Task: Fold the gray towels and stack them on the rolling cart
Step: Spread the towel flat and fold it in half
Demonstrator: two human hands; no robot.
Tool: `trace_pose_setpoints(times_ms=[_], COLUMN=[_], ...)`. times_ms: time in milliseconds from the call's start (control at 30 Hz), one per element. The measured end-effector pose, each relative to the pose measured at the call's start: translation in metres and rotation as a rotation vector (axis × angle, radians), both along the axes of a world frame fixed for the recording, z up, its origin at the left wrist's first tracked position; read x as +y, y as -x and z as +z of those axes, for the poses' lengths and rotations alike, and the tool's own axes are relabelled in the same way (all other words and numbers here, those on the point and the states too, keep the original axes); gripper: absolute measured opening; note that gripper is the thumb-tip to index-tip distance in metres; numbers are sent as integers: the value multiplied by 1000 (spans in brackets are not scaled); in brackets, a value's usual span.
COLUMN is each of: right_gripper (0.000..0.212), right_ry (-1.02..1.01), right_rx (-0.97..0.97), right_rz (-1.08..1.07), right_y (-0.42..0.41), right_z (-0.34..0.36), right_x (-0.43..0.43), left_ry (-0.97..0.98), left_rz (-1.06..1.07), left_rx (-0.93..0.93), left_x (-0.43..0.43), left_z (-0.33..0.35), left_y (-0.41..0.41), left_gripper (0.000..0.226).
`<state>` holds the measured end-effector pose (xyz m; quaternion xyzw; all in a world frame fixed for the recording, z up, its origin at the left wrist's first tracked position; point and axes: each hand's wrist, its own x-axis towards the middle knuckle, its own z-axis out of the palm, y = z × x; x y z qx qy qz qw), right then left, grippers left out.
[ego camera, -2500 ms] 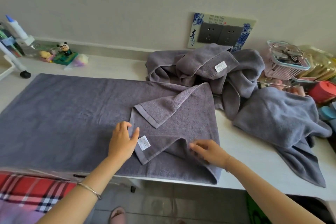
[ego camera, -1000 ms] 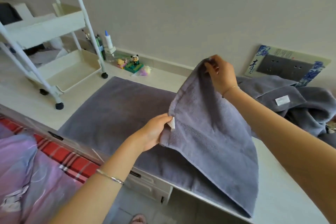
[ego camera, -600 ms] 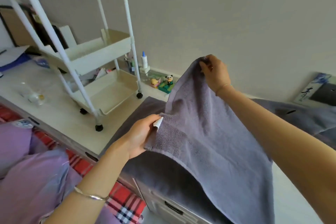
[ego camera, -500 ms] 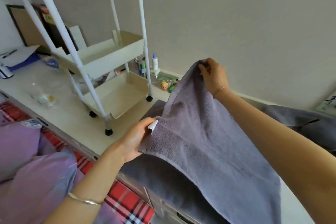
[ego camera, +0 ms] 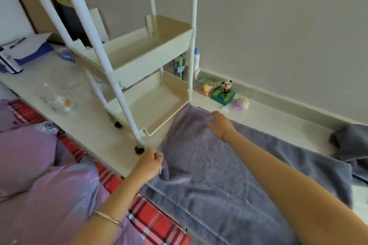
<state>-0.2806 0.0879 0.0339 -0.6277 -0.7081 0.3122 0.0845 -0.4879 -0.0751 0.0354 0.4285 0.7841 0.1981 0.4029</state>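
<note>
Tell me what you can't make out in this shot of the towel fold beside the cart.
Head view: the rolling cart's top tier is cut off by the upper edge, so any stacked towels there are unseen.
The right hand on the gray towel is blurred; pinching or pressing, unclear.
The white tag by the left hand is too small to read.
The towel pile is cut by the right edge.

Nubby matt terry-cloth towel
</note>
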Motion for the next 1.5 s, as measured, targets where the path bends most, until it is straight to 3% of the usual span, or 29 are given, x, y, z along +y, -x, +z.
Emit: trace_pose_setpoints(times_ms=[133, 300, 433, 700, 800, 900, 1000, 1067, 1200, 1367, 1500], right_gripper=[53, 56, 72, 57, 48, 30, 16, 15, 6, 24, 44], right_ry=[-79, -191, -222, -183, -168, -277, -365, -341, -99, -128, -120], right_rx=[-97, -294, -348, -351, -140, 202, 351, 346, 307, 244, 152], right_rz=[-79, -201, -260, -284, -335, -595, -738, -714, -523, -482, -256], right_y=[-34, -103, -164, -264, -276, -283, -287, -290, -273, -252, -255], right_z=[-41, -81, -86, -80, -71, -49, -31, -26, -35, -57, -48], right_x=[-52, -115, -156, -209, -211, -234, -264, -285, -313, -322, -338], left_ry=[-124, -118, -6, 37, 57, 8, -72, -85, -123, -218, -212], left_rz=[-326, -728, -789, -878, -865, -920, -1026, -1068, -1091, -1092, -1128], left_rx=[504, 532, 576, 572, 623, 610, 564, 555, 581, 557, 521], left_x=[2, -2, -10, -33, -30, -36, -46, -52, -61, -62, -59], left_z=[-17, -45, -61, -62, -56, -48, -48, -49, -52, -53, -55], left_y=[-34, -94, -120, -168, -181, -205, -231, -246, -254, -245, -238], left_gripper=[57, 55, 65, 80, 80, 71, 65, 63, 58, 52, 52])
